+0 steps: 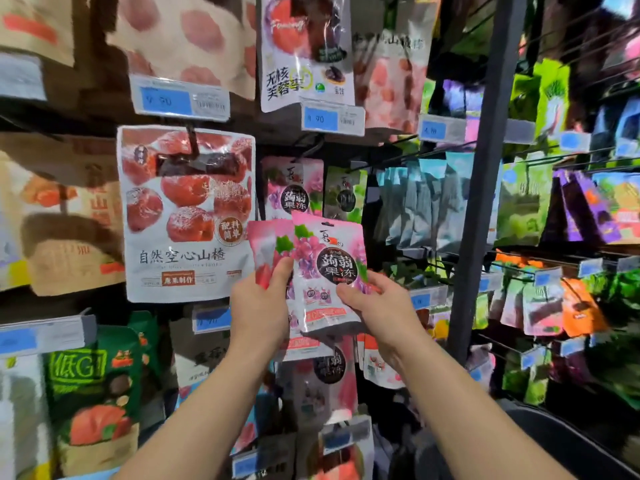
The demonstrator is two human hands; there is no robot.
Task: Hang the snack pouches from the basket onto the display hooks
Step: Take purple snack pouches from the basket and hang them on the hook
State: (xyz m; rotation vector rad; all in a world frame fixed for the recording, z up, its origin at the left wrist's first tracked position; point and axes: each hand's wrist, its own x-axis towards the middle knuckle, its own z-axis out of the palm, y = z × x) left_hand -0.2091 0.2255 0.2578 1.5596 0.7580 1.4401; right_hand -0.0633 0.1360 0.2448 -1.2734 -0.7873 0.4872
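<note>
The thumb of the left hand (259, 306) presses on a pink pouch (265, 251), and its fingers curl round the back, so this hand grips the pouch tight. The thumb of the right hand (374, 303) lies on the front pouch (327, 265), near its lower right side, with the fingers tucked behind. This hand grips too. Both pouches are held up in the middle of the frame, the front one partly over the pink one. More pouch edges peek out under the hands. I cannot tell which hand holds those.

Just above, a hanging pouch (292, 192) of the same kind is on a black hook (313, 145). So I think at least one is already up. The little hole at the top of the front pouch is below the hook and not on it yet. That pouch has to go up and slide on, and then the pink one.

To the left hangs a big bag (188, 216) with red fruit on it. A dark curved thing (554, 441) at the lower right may be the basket, but I cannot tell.
</note>
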